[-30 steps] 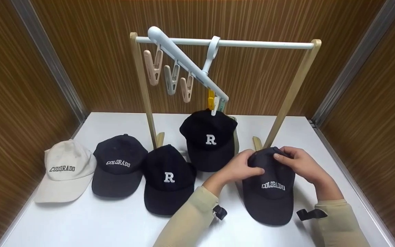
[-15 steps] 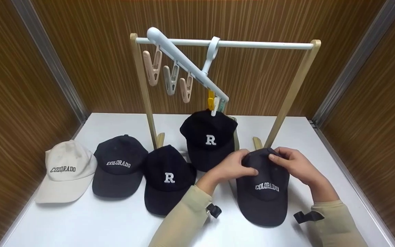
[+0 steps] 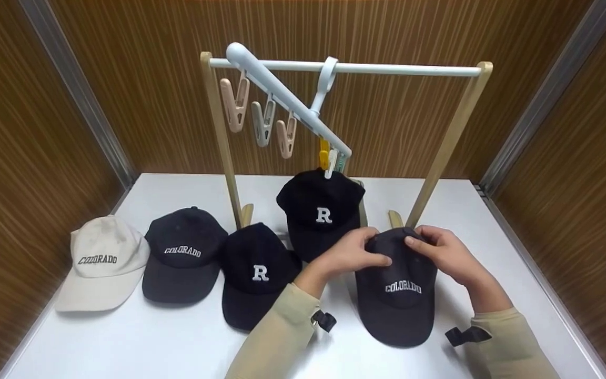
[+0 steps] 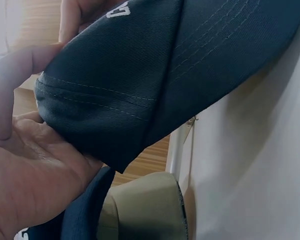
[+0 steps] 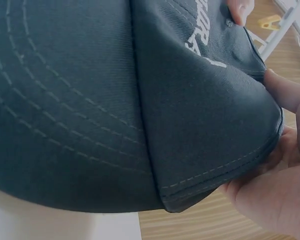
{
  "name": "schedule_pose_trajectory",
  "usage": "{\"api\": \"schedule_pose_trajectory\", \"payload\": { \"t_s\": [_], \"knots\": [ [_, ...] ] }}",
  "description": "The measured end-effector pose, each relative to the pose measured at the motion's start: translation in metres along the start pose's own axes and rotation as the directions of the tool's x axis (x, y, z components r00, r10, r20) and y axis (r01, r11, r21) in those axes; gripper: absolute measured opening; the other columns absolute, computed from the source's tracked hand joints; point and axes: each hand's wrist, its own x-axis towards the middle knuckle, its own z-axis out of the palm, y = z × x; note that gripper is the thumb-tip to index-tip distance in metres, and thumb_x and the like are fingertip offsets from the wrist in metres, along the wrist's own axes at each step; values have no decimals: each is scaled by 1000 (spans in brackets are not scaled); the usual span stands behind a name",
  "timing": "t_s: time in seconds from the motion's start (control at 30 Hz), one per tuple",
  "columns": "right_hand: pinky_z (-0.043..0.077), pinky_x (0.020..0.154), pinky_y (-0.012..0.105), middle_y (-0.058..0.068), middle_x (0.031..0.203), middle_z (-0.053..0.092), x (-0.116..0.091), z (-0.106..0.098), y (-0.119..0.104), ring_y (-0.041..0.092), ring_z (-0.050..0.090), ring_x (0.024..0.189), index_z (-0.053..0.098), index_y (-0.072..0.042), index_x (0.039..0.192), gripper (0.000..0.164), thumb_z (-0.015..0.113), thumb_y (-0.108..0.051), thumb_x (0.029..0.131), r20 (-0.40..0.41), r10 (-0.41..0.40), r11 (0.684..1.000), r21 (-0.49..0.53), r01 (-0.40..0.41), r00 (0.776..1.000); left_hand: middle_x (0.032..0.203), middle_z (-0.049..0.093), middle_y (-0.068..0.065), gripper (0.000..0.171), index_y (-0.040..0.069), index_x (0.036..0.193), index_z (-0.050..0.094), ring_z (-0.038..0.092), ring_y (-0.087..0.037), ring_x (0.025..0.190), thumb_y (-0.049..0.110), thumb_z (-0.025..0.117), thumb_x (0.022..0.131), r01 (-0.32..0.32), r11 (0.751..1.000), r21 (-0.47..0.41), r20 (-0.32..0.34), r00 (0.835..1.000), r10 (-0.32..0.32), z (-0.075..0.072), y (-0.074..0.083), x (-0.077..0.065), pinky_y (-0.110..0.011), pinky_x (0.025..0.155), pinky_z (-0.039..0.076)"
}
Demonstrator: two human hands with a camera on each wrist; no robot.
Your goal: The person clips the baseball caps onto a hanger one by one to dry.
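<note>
Both hands hold a dark grey baseball cap (image 3: 397, 295) lettered COLORADO at the right front of the white table, brim toward me. My left hand (image 3: 350, 253) grips the crown's left side, its thumb across the front panel. On the crown's upper right, my right hand (image 3: 447, 255) pinches the cloth with its thumb in front. The left wrist view shows the cap's side panel (image 4: 100, 95) between thumb and palm; the other fingers are partly hidden behind it. In the right wrist view the brim (image 5: 60, 110) fills the left side.
A black R cap (image 3: 324, 210) hangs by clips from a pale blue hanger (image 3: 282, 92) on a wood-and-white rack (image 3: 408, 68). Several clips (image 3: 263, 123) dangle on the hanger's left. A second R cap (image 3: 261, 279), a dark COLORADO cap (image 3: 184, 252) and a cream cap (image 3: 103, 263) lie left.
Both hands have carried the dark grey cap a little to the left, closer to the hanging R cap. Their hold on it looks the same. The other caps have stayed put.
</note>
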Motion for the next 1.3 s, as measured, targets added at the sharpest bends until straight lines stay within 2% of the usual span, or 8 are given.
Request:
{"api": "schedule_pose_trajectory", "payload": {
  "t_s": [0.2,0.5,1.0,1.3],
  "knots": [
    [55,77,31,11,99,66,0,7,-6,23,63,91,71,4,116,26,70,-22,112,-3,-7,1000,-6,7,1000,90,65,9,24,7,103,72,59,-6,82,14,89,87,5,999,-38,-2,1000,-5,-5,1,-3,-22,74,50],
    [55,75,32,11,95,65,1,11,-12,24,63,88,71,2,112,25,70,-22,112,3,-24,1000,0,24,1000,87,62,10,21,9,99,72,58,-7,79,14,89,88,-3,999,-37,-1,1000,3,-8,5,-6,-23,70,48],
    [51,71,31,9,91,58,8,21,-17,24,59,84,70,1,107,23,70,-22,111,15,-57,998,2,57,998,87,64,10,23,5,102,75,60,-5,81,18,89,89,-23,999,45,-4,1000,23,-22,15,-12,-23,75,50],
    [52,71,30,6,90,60,17,33,-25,21,59,83,70,0,107,21,71,-20,111,8,-75,997,8,75,997,87,62,11,20,9,99,72,60,-5,81,20,87,92,-27,998,53,-15,1000,27,-35,16,-19,-24,74,51]
  ]
}}
